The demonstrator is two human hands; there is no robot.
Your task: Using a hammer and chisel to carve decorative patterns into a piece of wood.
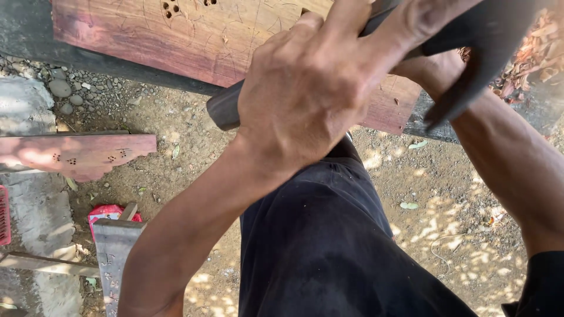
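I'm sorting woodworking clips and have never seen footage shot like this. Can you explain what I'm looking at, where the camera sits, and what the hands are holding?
There is one picture, taken from a camera worn on a person's head and looking down past their own arms, so no machine is involved, only two bare hands. The left hand fills the middle of the view, its grip closed around a dark round handle whose end sticks out to the left. The right hand is mostly hidden behind a dark object at the top right, so I cannot tell what it holds. Beneath the hands lies a reddish wooden board with pencilled lines and small drilled holes. Below that is the person's dark trouser leg over dirt ground. At left sit another reddish board with a scalloped edge, a grey carved plank and a red packet.
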